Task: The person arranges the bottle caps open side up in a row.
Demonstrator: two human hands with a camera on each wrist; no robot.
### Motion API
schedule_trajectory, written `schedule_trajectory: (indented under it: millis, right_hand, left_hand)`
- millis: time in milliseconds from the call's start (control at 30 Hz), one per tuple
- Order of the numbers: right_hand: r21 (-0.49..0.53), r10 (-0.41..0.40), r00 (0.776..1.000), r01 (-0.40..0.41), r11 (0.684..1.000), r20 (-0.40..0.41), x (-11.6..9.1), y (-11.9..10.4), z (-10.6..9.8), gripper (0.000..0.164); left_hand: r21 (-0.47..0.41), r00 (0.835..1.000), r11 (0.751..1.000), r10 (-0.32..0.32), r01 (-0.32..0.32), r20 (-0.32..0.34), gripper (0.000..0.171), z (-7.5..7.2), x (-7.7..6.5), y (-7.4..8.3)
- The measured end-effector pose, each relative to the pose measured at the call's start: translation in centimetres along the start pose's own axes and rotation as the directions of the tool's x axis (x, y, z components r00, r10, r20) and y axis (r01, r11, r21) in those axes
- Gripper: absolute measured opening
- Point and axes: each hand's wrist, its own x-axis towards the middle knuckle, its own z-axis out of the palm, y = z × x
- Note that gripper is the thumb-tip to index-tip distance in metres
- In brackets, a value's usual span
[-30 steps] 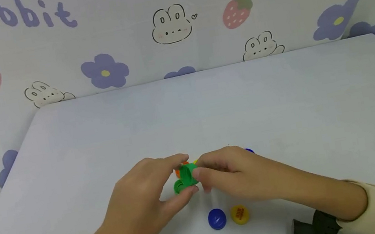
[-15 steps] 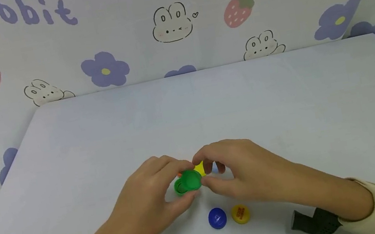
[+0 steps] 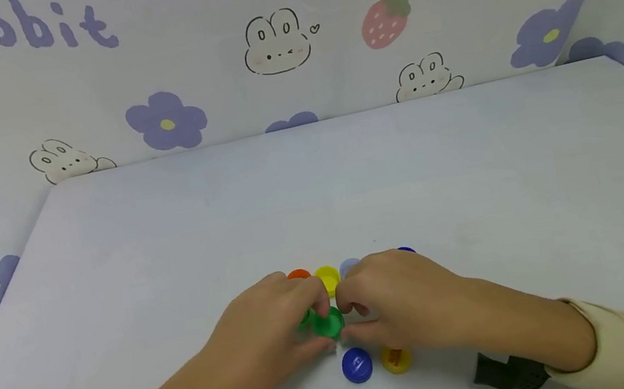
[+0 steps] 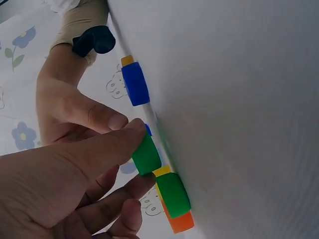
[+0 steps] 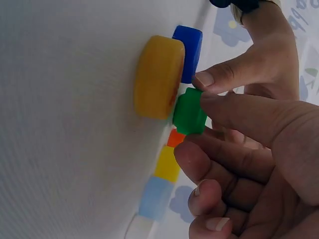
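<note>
CAUTION: TWO-HANDED GRIP, TIGHT SPACING

Your left hand (image 3: 266, 326) pinches the green cap (image 3: 328, 327) between thumb and index finger; your right hand (image 3: 411, 305) appears to grip its other side likewise. The cap is just beside the second green cap (image 4: 173, 195), between the yellow cap (image 3: 328, 278) and the nearer blue cap (image 3: 356, 365). Contact with the table (image 3: 314, 208) cannot be confirmed.

Risk: uneven release may tip or drag the cap, since both hands bear on it. Your fingers may knock its neighbors, owing to close spacing.

Orientation: hollow side up, center axis roughly upright. Round and squat, it has no distinct long axis.
</note>
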Motion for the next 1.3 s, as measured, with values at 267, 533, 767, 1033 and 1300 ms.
schedule_trajectory:
  millis: [267,533,767,1033,1300]
  right_hand:
    - [-0.054,-0.036,0.999,0.035,0.998,-0.023,0.3,0.2,0.5,0.025]
    - [-0.079,-0.034,0.999,0.032,0.996,-0.029,0.3,0.4,0.5,0.027]
    - [-0.087,-0.011,1.0,0.011,0.996,-0.008,0.3,0.4,0.3,0.023]
    - [-0.116,0.047,0.997,-0.039,0.992,0.063,-0.1,0.2,-0.7,0.009]
    - [-0.175,0.055,0.981,-0.022,0.984,0.185,-0.8,-0.5,-0.2,0.013]
  left_hand:
    - [0.052,0.999,0.999,0.004,-0.007,0.048,0.036,0.0,0.7,0.0]
    - [0.071,0.999,0.997,0.02,-0.023,0.039,0.036,0.1,1.2,-0.3]
    - [0.066,1.0,0.998,0.022,-0.023,0.015,0.036,0.2,1.2,-0.5]
    - [0.093,0.998,0.996,-0.019,0.014,0.059,0.023,-0.3,0.3,0.5]
    - [0.104,0.968,0.991,-0.11,0.088,0.226,0.024,-0.6,-0.4,1.1]
